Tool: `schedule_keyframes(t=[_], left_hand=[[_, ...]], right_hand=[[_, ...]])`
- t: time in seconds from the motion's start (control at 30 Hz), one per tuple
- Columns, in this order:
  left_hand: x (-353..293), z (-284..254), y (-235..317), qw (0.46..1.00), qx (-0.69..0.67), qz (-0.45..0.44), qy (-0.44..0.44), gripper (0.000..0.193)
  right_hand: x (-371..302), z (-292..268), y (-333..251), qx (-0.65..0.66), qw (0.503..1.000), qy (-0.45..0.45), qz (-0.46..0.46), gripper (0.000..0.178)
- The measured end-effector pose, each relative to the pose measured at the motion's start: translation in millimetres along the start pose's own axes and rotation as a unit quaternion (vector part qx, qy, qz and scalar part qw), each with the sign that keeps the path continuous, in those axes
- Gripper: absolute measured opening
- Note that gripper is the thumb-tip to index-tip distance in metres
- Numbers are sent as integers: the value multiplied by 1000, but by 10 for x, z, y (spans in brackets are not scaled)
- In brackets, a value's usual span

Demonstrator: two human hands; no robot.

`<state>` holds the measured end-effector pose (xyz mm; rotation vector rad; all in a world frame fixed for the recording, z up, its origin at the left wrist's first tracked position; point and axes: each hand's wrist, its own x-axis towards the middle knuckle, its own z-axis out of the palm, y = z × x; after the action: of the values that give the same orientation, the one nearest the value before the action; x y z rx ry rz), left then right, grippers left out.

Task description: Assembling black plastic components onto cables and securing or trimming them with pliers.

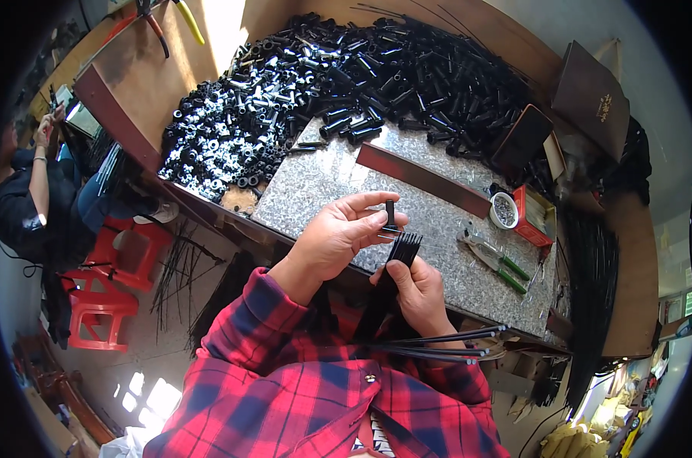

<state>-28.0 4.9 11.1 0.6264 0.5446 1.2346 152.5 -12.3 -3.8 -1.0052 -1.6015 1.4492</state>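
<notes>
My left hand (pixel 324 238) pinches a small black tube (pixel 390 214) upright between thumb and fingers, just in front of the worktable's near edge. Beside it, my right hand (pixel 421 296) is closed round a tight bundle of thin black rods (pixel 407 247), whose ends point up toward the tube. The rods' lower part is hidden by the hand and sleeve. Several more black rods (pixel 453 345) with grey tips lie across my right forearm. On the stone tabletop (pixel 300 183) beyond my hands rises a large heap of black tubular parts (pixel 407 76).
A flat metal bar (pixel 422 179), green-handled pliers (pixel 499 263), a white cup of small bits (pixel 503 211) and a red box (pixel 531 217) lie on the table. A dark phone (pixel 523 141) leans at right. Another person (pixel 33 198) sits at left by red stools (pixel 105 309).
</notes>
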Motion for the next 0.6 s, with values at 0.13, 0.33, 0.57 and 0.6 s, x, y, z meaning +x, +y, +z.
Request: schedule_keyframes(t=[0.13,0.33,0.57,0.6], left_hand=[[16,-2,-16,1000,4,-5,-1,38],[18,-33,-53,1000,-3,-4,4,37],[8,-9,-19,1000,-6,-16,3,37],[9,-15,-22,1000,-7,-16,3,37]], right_hand=[[-4,-56,28,-20,999,-39,1,27],[-6,-48,10,-8,999,-43,13,27],[-3,-57,10,-20,999,-39,12,26],[-3,-55,14,-22,999,-39,14,26]])
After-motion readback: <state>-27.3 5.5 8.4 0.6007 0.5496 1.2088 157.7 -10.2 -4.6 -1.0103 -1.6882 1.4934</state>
